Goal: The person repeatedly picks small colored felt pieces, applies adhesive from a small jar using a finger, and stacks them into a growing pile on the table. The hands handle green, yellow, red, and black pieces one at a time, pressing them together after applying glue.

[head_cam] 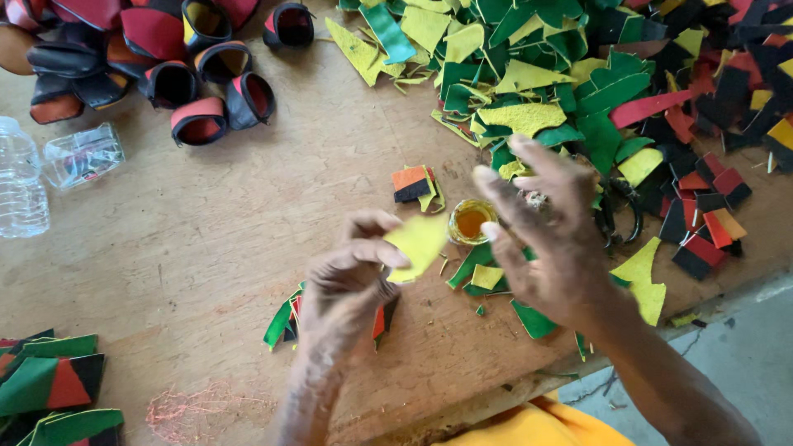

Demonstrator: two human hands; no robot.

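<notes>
My left hand (347, 277) pinches a small yellow leather piece (419, 242) between thumb and fingers, above a stack of green, red and black pieces (282, 320). My right hand (541, 227) hovers just to the right with fingers spread, holding nothing. Its fingertips are close to a small round pot of amber glue (471, 220) on the wooden table (248, 223). A small orange, black and yellow stacked piece (415, 184) lies just behind the pot.
A big heap of green, yellow, red and black leather scraps (578, 83) fills the back right. Black scissors (621, 216) lie at its edge. Sewn red-black cup shapes (198, 91) sit back left, plastic bottles (21, 186) at left, joined panels (54, 388) at front left.
</notes>
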